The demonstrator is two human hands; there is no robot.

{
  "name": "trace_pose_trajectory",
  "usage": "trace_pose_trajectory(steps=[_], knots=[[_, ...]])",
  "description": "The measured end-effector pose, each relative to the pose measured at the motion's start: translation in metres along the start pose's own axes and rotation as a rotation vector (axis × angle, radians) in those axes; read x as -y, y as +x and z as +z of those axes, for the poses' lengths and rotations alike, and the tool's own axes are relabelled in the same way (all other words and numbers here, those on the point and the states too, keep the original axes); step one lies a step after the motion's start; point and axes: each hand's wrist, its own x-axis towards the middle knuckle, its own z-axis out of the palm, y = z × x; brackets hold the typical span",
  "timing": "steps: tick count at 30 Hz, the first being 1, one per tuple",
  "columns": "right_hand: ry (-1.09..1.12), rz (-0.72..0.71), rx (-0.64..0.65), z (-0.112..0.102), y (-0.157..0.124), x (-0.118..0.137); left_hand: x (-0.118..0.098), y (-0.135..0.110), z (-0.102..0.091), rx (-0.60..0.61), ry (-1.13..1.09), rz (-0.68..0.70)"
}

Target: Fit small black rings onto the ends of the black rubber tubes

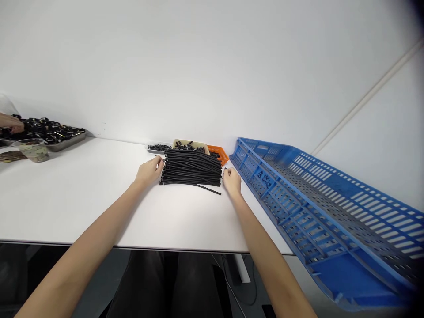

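A row of black rubber cords (pixel 192 168) lies side by side on the white table, with small metal hooks or rings along its left ends. One cord (pixel 210 190) slants away from the row at the near side. My left hand (pixel 150 171) is closed at the left ends, a thin dark wire piece showing by its fingertips; what it grips is too small to name. At the right ends my right hand (pixel 232 181) is closed, fingers curled, with a tiny dark bit at the fingertips that I cannot make out.
Behind the cords stand a grey tray (pixel 150 151) of small dark parts, a cream tray (pixel 207 148) of black pieces and an orange basket (pixel 223 154). A large blue crate (pixel 285 194) occupies the right side. Far left, another person's hand (pixel 11 123) reaches into a metal tray (pixel 71 141) near a plastic cup (pixel 33 151).
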Motion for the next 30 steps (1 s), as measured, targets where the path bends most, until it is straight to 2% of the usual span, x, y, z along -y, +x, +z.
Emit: trace_pose_trajectory(steps=[9,22,30], knots=[[0.027,-0.031,-0.022,-0.002,-0.001,0.003,-0.003,-0.001,-0.004,0.013,-0.074,-0.006],[0.166,-0.199,-0.026,-0.007,-0.008,0.018,-0.003,-0.001,-0.004,0.0,-0.048,0.001],[0.202,-0.253,-0.024,-0.006,-0.009,0.019,-0.002,0.0,-0.004,0.007,-0.005,0.0]])
